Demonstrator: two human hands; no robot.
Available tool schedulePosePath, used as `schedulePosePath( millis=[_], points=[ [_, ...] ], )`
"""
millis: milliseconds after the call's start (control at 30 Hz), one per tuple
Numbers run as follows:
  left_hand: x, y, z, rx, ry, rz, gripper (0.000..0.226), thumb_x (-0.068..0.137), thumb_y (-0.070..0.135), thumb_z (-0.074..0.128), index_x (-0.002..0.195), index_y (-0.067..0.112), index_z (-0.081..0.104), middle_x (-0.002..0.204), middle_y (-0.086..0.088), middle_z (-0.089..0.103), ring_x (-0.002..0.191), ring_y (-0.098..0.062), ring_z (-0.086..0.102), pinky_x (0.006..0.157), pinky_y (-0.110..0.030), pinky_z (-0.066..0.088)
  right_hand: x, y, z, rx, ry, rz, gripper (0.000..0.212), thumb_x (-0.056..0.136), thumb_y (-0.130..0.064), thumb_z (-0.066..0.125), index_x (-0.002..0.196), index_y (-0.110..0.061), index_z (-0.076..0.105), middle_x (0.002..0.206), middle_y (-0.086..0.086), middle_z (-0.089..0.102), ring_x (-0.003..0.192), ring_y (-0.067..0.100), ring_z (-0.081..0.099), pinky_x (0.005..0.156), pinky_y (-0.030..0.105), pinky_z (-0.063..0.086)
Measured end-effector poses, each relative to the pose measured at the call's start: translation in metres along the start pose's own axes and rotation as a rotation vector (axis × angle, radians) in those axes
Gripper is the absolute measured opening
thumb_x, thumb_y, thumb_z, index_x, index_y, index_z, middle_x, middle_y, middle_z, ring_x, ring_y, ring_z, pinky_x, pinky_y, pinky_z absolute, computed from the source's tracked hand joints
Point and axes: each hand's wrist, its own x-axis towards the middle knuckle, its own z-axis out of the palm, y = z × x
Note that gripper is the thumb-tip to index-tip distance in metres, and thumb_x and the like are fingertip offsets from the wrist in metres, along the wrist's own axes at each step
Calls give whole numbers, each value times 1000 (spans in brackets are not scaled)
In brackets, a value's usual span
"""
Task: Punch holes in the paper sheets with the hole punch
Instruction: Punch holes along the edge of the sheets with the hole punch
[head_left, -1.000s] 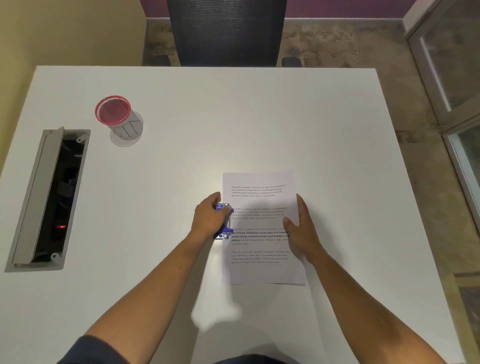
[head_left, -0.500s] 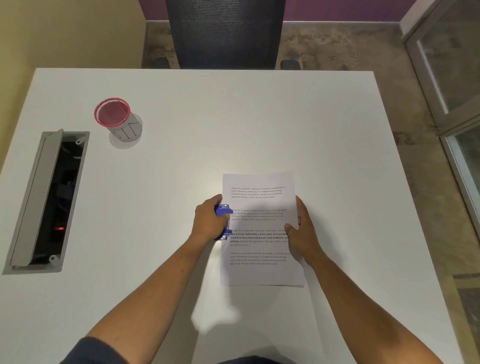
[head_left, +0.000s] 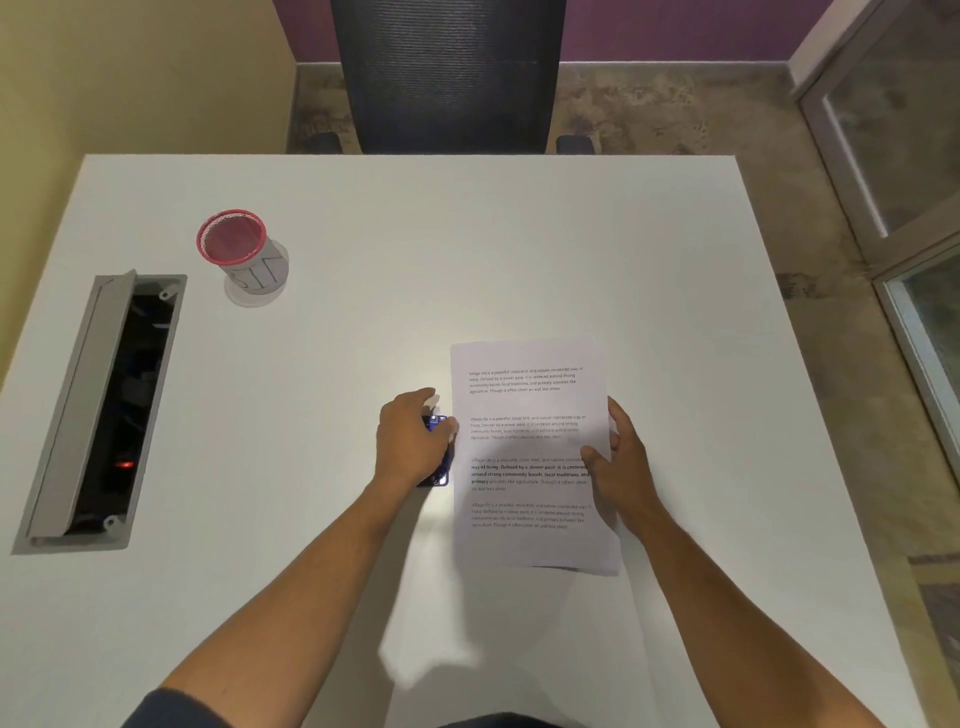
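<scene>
Paper (head_left: 530, 447) lies with its left edge at the punch (head_left: 439, 452); left hand (head_left: 410, 441) clamps the punch, right hand (head_left: 621, 462) grips the paper's right edge, likely steadying it.

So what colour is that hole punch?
Blue; the hole punch shows best in the head view.

Head view, single camera: worn on the person's head, set above the near edge of the bench (head_left: 519, 249), facing forward and steeply down. Wide-angle; straight edges bow toward the frame borders. Range: close, with both forearms entering from the bottom edge. Left hand (head_left: 410, 441) and right hand (head_left: 621, 462) sit slightly below frame centre. Beyond the hands: the bench's far edge, a chair (head_left: 449, 73) and floor (head_left: 675, 114). Far left of the left hand: a cable tray (head_left: 104, 410). No second view; no overlap to record.
</scene>
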Motion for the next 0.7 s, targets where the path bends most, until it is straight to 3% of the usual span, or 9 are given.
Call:
schedulePosePath(
  millis=[100,200,300,367,533,700],
  points=[
    [2,12,3,-146,-69,-44,68,82,32,74,140,12,46,139,-5,50,122,-17,50,96,-27,38,0,-14,-7,-9,25,-56,69,88,9,57,144,-25,39,128,4,64,111,18,65,79,20,57],
    [4,26,2,-354,-176,-138,81,82,32,76,148,14,32,143,-1,47,128,-18,49,103,-31,40,-1,-28,-16,1,33,-95,60,88,7,57,133,-31,49,117,-1,69,100,12,70,75,23,59],
    [3,39,-1,-624,-243,-169,63,82,17,75,137,15,45,125,-4,66,104,-18,69,87,-36,57,0,-40,-20,61,32,-94,50,90,4,57,119,-37,54,115,-3,71,98,12,71,76,27,60],
    [1,47,-2,-701,-208,-115,45,84,10,72,125,11,55,118,-7,70,100,-19,71,83,-33,59,1,-46,-21,87,30,-98,43,92,0,57,115,-37,56,118,-3,70,101,12,71,78,28,60],
    [0,74,-10,-679,-74,80,25,89,12,66,111,22,58,113,3,70,101,-11,68,86,-28,57,0,-61,-20,160,62,-174,36,92,3,58,116,-24,57,118,1,69,106,16,69,89,32,57],
    [-6,86,-13,-683,-15,221,20,90,20,60,102,34,54,108,9,67,95,-2,66,78,-20,55,-6,-74,-18,200,89,-245,43,91,6,58,115,-30,57,109,-13,72,103,9,68,79,19,55]
  ],
)
